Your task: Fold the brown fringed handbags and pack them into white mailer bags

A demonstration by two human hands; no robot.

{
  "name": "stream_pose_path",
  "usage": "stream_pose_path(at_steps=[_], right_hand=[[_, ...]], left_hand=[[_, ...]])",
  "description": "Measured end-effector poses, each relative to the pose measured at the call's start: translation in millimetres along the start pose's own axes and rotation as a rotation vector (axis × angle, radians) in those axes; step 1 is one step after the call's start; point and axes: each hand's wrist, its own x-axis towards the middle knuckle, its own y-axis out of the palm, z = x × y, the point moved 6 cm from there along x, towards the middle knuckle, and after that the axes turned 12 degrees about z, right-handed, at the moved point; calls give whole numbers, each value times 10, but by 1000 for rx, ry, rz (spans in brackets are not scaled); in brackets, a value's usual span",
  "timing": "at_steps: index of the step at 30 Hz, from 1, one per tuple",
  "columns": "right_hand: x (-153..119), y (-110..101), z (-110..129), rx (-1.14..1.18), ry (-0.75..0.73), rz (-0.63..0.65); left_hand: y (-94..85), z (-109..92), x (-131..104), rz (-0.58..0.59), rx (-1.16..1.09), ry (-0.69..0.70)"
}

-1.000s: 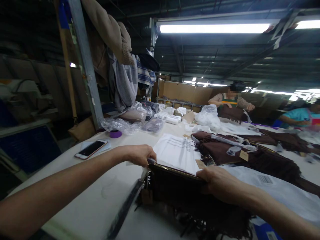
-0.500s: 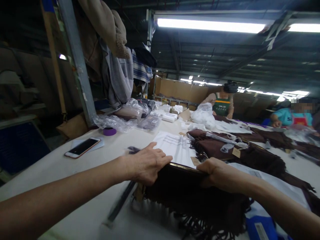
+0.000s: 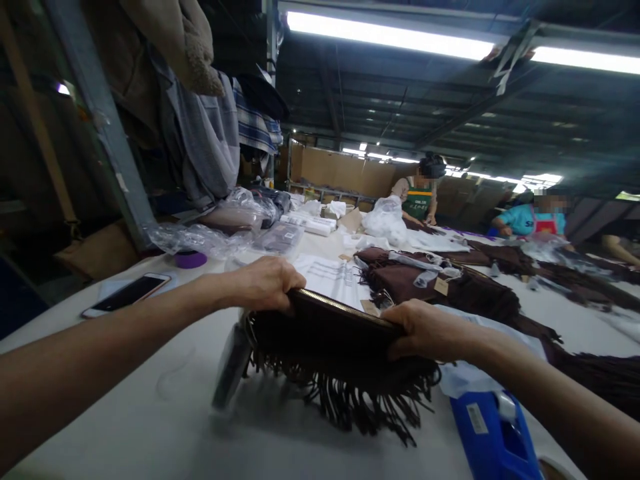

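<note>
A dark brown fringed bag [image 3: 330, 340] with a brass zipper along its upper edge hangs over the table, its long fringe pointing down. My left hand [image 3: 267, 283] pinches the zipper's left end. At the right end my right hand [image 3: 417, 327] grips the same edge, thumb on top. A blurred dark strip [image 3: 233, 367] hangs beside the bag's left side. Behind the bag lie printed white sheets [image 3: 330, 277], and more brown fringed bags [image 3: 425, 283] with paper tags are piled to the right.
A phone [image 3: 127, 295] and purple tape roll [image 3: 190, 259] are at the left. Plastic-wrapped packages [image 3: 279, 238] lie farther back. A blue container [image 3: 493, 433] is at the right front. Two people [image 3: 420, 197] work across the table; a partial arm shows at far right.
The view has shifted right. My left hand has closed on the zipper's left end, and the bag is lifted and spread between my hands, its fringe more visible.
</note>
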Motion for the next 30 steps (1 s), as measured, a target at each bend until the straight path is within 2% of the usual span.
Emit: stream_pose_path(at_steps=[3, 7, 10, 16, 19, 21, 25, 30], right_hand=[[9, 16, -114, -76, 33, -31], [-40, -106, -173, 26, -51, -153], [-86, -152, -170, 50, -81, -137], [-167, -196, -120, 81, -102, -127], [-158, -230, -114, 21, -95, -114], [-119, -263, -130, -68, -50, -140], [14, -329, -145, -300, 43, -283], [159, -318, -107, -422, 58, -438]], left_hand=[[-35, 99, -54, 92, -80, -8], [51, 246, -144, 228, -215, -97], [105, 266, -202, 304, -234, -120], [32, 251, -232, 301, -184, -130], [3, 293, -192, 294, -145, -127], [-7, 352, -140, 244, -81, -127], [-63, 497, -28, 30, 249, -183], [-115, 513, -6, -234, 639, -157]])
